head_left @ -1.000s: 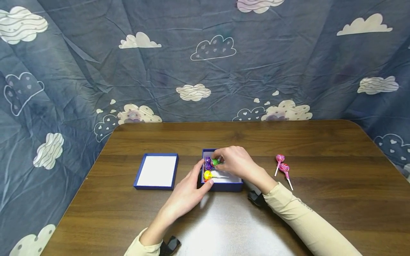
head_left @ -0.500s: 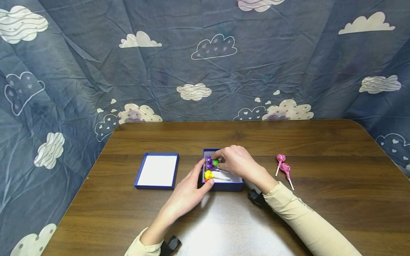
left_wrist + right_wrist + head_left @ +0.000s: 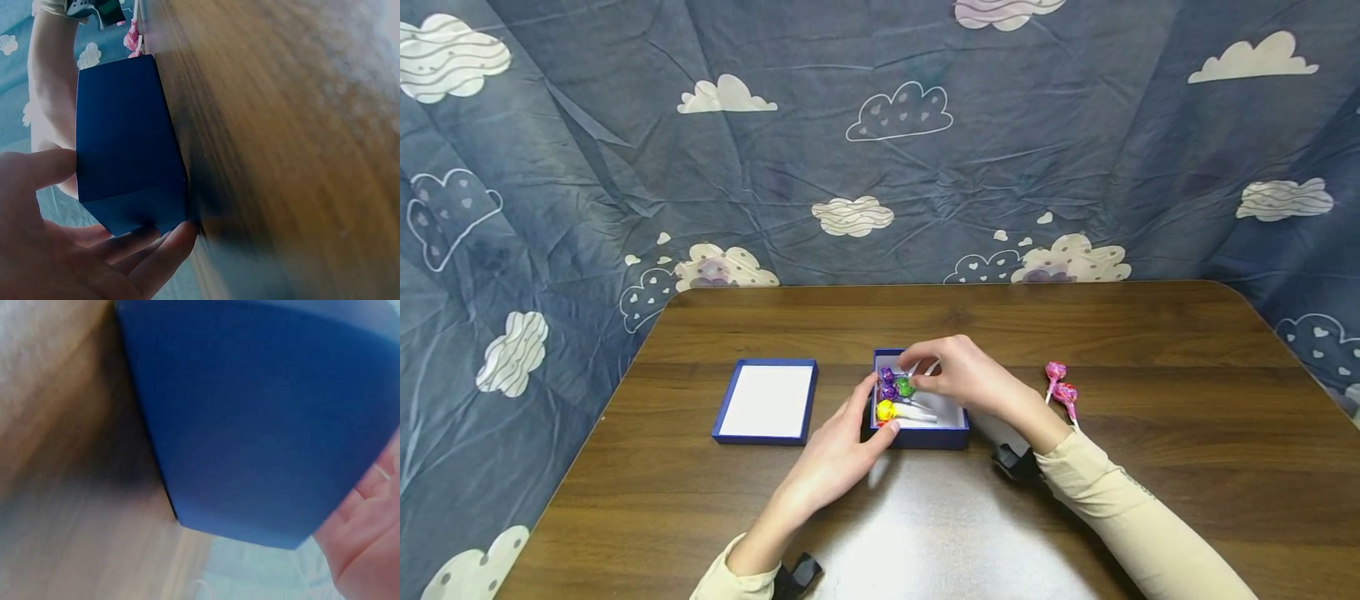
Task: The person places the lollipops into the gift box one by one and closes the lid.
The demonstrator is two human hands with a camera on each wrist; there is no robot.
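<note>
A blue box (image 3: pixel 931 438) with a white inside holds several wrapped lollipops. Purple lollipops (image 3: pixel 887 383) lie along its left wall, with a green lollipop (image 3: pixel 904 387) beside them and a yellow lollipop (image 3: pixel 886 411) nearer the front. My left hand (image 3: pixel 842 450) holds the box by its front left corner, thumb at the front rim and fingers along the left side; the left wrist view shows this grip on the box (image 3: pixel 125 131). Over the box, my right hand (image 3: pixel 962 375) has thumb and forefinger apart, just above the green lollipop. In the right wrist view the box wall (image 3: pixel 262 419) hides its fingertips.
To the left on the wooden table (image 3: pixel 662 500) lies the blue lid (image 3: pixel 767 402), white inside up. Two pink lollipops, one (image 3: pixel 1056 371) behind the other (image 3: pixel 1064 394), lie right of the box, near my right forearm. A cloud-patterned cloth (image 3: pixel 880 183) hangs behind the table.
My right hand has lifted slightly and moved right, its fingers parting from the green lollipop, which now lies in the box. The right sleeve now covers part of a pink lollipop's stick. My left hand stays put.
</note>
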